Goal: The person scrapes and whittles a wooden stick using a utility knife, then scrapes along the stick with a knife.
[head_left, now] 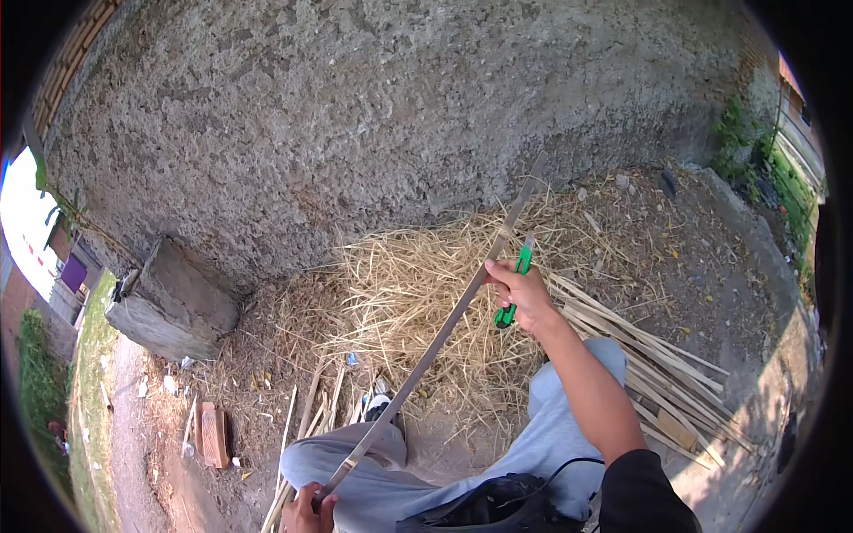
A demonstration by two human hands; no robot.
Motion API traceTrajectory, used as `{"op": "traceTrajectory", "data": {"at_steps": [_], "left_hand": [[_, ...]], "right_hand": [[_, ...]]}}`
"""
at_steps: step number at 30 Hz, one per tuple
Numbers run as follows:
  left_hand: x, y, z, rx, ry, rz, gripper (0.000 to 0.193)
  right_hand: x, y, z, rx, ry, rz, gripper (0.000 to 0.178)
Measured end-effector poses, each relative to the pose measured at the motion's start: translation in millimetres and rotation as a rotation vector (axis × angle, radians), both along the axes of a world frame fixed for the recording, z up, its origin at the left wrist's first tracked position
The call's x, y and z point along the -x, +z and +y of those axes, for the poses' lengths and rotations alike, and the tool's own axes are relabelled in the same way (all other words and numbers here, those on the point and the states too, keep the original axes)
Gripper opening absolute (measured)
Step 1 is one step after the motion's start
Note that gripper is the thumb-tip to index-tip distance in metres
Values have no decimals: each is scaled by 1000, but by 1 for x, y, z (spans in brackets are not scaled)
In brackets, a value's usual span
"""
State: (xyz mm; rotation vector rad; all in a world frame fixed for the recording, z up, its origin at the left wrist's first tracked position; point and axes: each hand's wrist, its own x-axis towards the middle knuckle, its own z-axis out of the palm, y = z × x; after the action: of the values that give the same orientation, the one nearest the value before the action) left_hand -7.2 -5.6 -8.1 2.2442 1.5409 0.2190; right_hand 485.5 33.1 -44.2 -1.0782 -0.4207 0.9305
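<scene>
A long, narrow bamboo strip (435, 345) with node marks slants across from my lap toward the wall. Its near end is gripped by my left hand (307, 513), low at the bottom edge. Farther up, my right hand (526, 295) pinches the strip between thumb and finger while also holding a green utility knife (524, 259) against the palm. The knife's short blade points away from me, beside the strip and apart from it. Beneath the strip lies a heap of pale bamboo shavings (418, 293).
Split bamboo strips (657, 364) lie in a bundle right of my knees, and several more (306, 413) lie to the left. A rough plastered wall (400, 107) rises ahead. A concrete block (182, 302) stands at left, with a reddish brick (214, 435) nearer me.
</scene>
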Motion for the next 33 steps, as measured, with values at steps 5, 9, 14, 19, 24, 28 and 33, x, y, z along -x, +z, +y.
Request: {"op": "traceTrajectory", "data": {"at_steps": [5, 9, 14, 19, 24, 28, 33], "left_hand": [[11, -6, 1, -63, 16, 30, 24], [8, 5, -4, -45, 26, 10, 24], [16, -1, -8, -94, 38, 9, 21], [25, -2, -11, -180, 70, 44, 16], [49, -8, -21, -685, -204, 324, 19], [30, 27, -38, -850, -236, 417, 22], [11, 27, -34, -716, -82, 111, 12]], "right_hand": [[1, -4, 3, 10, 40, -40, 23], [8, -1, 1, -25, 62, -48, 22], [14, -3, -2, -37, 113, -71, 22], [25, 3, -1, 15, 160, -95, 20], [18, -7, 0, 89, 155, -112, 23], [4, -21, 2, -17, 343, 202, 26], [2, -3, 1, -276, 382, 349, 28]]}}
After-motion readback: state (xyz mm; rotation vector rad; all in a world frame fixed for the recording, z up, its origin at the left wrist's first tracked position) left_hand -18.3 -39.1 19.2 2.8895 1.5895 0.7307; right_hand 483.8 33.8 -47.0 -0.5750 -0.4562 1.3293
